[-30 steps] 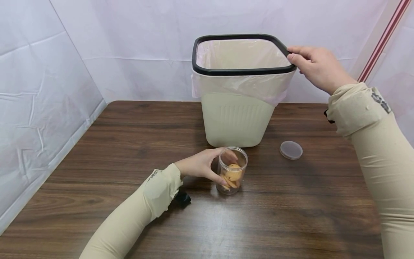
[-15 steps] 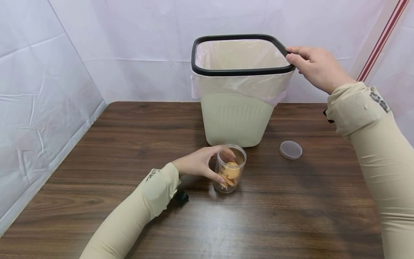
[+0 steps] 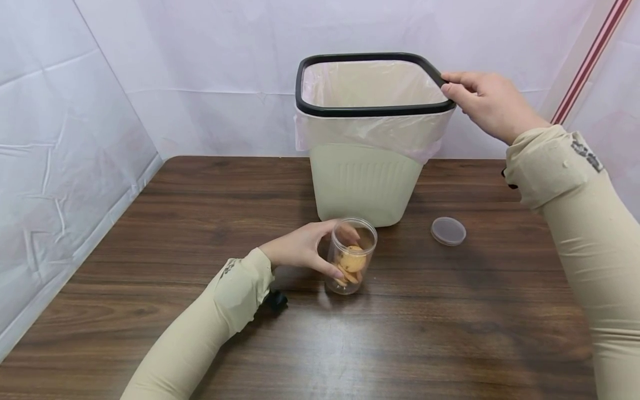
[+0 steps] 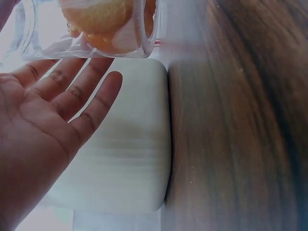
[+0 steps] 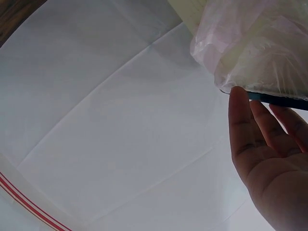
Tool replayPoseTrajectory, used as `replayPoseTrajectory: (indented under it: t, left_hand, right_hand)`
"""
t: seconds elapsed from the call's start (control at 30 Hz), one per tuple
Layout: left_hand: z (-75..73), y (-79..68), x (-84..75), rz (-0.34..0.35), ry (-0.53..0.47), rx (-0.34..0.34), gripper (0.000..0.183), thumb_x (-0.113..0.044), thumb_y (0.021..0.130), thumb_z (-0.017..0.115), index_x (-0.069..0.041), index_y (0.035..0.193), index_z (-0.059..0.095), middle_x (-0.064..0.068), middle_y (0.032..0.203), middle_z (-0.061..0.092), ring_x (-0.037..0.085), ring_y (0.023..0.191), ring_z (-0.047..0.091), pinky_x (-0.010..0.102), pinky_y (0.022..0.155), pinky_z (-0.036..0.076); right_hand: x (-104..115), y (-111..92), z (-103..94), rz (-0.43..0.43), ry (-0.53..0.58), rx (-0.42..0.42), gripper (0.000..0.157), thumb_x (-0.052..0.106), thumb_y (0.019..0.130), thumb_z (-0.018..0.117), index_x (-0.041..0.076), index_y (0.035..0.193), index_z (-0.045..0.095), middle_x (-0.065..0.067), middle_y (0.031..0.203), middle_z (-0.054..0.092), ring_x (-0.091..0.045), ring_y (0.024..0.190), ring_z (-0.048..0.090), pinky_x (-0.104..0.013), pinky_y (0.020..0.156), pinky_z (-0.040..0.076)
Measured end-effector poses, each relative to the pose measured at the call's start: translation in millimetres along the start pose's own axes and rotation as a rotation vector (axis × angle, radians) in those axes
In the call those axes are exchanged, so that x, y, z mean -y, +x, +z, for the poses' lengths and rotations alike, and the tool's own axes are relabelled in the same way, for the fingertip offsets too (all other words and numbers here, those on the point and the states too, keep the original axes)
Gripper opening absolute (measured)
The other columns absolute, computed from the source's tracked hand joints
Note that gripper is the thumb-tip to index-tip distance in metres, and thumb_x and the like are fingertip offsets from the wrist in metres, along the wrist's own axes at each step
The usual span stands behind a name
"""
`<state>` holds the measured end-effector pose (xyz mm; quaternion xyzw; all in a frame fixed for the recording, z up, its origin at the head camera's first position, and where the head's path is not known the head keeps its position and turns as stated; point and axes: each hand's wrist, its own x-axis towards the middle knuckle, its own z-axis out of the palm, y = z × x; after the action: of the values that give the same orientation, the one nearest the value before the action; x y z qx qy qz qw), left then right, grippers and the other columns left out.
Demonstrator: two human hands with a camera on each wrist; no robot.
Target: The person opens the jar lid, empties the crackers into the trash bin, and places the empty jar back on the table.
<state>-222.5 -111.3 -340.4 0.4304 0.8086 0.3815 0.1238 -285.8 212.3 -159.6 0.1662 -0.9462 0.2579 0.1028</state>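
My left hand holds a clear plastic jar from its left side, thumb in front and fingers behind. Several round cookies lie in the lower part of the jar, which has no lid on and leans slightly. In the left wrist view the jar overlaps the fingertips, low over the table. A cream trash can with a black rim stands behind it, lined with a pale pink bag. At the rim's right corner my right hand grips the edge, thumb on top and other fingertips along the outside.
A round clear lid lies flat on the dark wooden table, right of the trash can. White sheeting hangs behind the table and along the left side, with a red-striped strip at the right.
The left hand and the jar have shifted slightly left and away from the camera. My right hand stays at the trash can's rim, and the lid keeps its place.
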Motion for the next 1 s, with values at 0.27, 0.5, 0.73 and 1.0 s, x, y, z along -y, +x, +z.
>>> replayPoseTrajectory:
  t: [0.27,0.5,0.73,1.0]
  left_hand:
    - [-4.4,-3.0,-1.5,-0.025,-0.009,-0.011,0.066,-0.024,0.07,0.086,-0.014,0.127,0.054,-0.003,0.131,0.057,0.011,0.124,0.05,0.037,0.11,0.036]
    - [-9.4,-5.3,-2.7,-0.013,-0.023,-0.03,0.064,-0.023,0.07,0.085,-0.012,0.126,0.054,0.003,0.133,0.056,0.011,0.119,0.052,0.037,0.102,0.041]
    - [-13.5,-6.2,-3.3,-0.008,-0.016,-0.044,0.064,-0.022,0.071,0.084,-0.012,0.127,0.054,0.003,0.132,0.057,0.011,0.116,0.053,0.036,0.101,0.042]
    - [-18.4,-8.9,-4.3,-0.013,-0.009,-0.072,0.064,-0.022,0.072,0.084,-0.012,0.127,0.054,-0.002,0.132,0.057,0.011,0.117,0.053,0.037,0.098,0.043]
  right_hand:
    - [1,0,1.0,-0.001,-0.015,-0.005,0.054,0.045,0.099,0.035,0.019,0.146,0.042,-0.02,0.133,0.055,-0.014,0.087,0.05,-0.031,0.075,0.035]
    - [1,0,1.8,0.001,-0.023,-0.01,0.054,0.045,0.099,0.035,0.019,0.146,0.043,-0.02,0.136,0.054,-0.012,0.086,0.05,-0.032,0.076,0.036]
    - [1,1,2.0,0.006,-0.014,-0.012,0.054,0.045,0.099,0.035,0.019,0.145,0.043,-0.019,0.136,0.054,-0.014,0.087,0.051,-0.031,0.077,0.036]
    - [1,1,2.2,0.017,-0.017,-0.013,0.054,0.045,0.098,0.035,0.02,0.145,0.043,-0.019,0.138,0.053,-0.017,0.089,0.053,-0.031,0.077,0.036]
